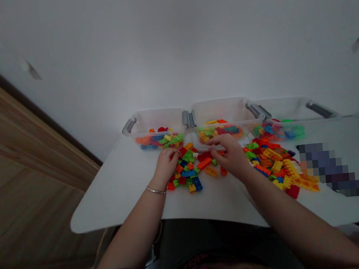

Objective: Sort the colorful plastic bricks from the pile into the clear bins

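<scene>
A small pile of toy building bricks (pixel 189 173) in red, orange, green, blue and yellow lies on the white table between my hands. At the pile's left edge is my left hand (pixel 166 165), its fingers curled together; whatever they pinch is too small or hidden to make out. My right hand (pixel 231 157) hovers over the pile's right side, thumb and forefinger apart, with no brick visible between them. Below its fingers lie an orange-red brick (pixel 204 163) and a yellow-orange brick (pixel 211 171).
Three clear plastic boxes with grey latches stand along the wall: a left box (pixel 159 118), a middle box (pixel 220 109) and a right box (pixel 286 108), each holding colourful pieces. A larger brick heap (pixel 272 159) lies right of my right hand. A blurred-out object (pixel 332 168) rests beyond it.
</scene>
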A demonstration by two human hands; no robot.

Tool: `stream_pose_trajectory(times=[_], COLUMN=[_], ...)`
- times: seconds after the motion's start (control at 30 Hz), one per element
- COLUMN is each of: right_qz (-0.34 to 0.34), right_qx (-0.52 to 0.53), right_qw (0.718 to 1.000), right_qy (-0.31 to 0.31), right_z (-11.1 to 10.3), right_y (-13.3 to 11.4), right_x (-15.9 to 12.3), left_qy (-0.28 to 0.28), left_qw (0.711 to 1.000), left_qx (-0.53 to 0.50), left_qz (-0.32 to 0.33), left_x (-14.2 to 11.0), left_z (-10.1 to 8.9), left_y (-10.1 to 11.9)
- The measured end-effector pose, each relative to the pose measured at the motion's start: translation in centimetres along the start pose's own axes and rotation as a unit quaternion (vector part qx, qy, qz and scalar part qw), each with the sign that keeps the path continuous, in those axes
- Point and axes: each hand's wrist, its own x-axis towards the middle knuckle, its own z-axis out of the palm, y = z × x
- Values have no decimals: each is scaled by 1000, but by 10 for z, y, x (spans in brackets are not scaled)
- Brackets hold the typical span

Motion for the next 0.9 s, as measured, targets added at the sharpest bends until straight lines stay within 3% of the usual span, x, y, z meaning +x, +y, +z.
stream_pose_trajectory(times=[0.13,0.27,0.53,0.67,0.9], right_qz=[17,2,36,4,-14], right_qx=[-37,-82,-133,-120,-136], right_qw=[990,975,971,971,965], right_qy=[-137,-207,-197,-205,-224], right_z=[22,30,27,36,47], right_y=[1,4,7,2,5], right_x=[-28,-37,-37,-29,-25], left_qy=[3,6,2,-12,-27], left_qw=[1000,1000,996,992,993], left_qx=[-6,-3,57,68,60], left_qz=[7,8,75,106,96], left_x=[-1,-1,-6,-8,-7], left_z=[1,1,-4,-7,-7], left_y=[-1,-3,6,10,8])
